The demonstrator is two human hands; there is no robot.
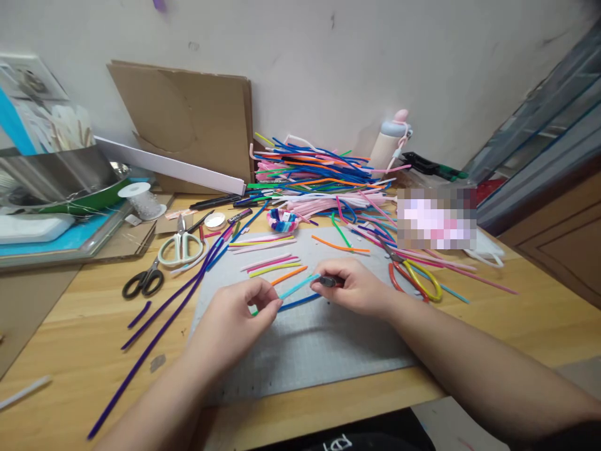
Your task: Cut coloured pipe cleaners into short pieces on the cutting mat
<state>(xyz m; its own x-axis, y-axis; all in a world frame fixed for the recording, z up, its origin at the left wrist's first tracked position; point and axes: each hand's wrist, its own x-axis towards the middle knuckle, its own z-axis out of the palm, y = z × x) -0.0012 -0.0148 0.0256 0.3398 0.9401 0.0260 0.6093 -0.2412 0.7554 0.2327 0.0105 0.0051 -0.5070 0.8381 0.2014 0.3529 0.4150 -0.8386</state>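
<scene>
Over the grey cutting mat (328, 351), my left hand (248, 307) pinches one end of a light blue pipe cleaner (298, 286) between thumb and fingertips. My right hand (354, 285) is closed around a small black tool (331, 282), mostly hidden, so its kind is unclear. The tool's tip meets the other end of the pipe cleaner. Behind the hands, a dark blue pipe cleaner (298, 303) lies on the mat, close to an orange one (288, 275). Short pink and yellow pipe cleaners (270, 268) rest farther back on the mat.
A heap of coloured pipe cleaners (319, 169) sits by the wall, near a bottle (389, 144). Red-and-yellow scissors (416, 279) lie right. Black scissors (143, 283), white-handled scissors (181, 249), a thread spool (142, 202) and long purple pipe cleaners (164, 313) are left.
</scene>
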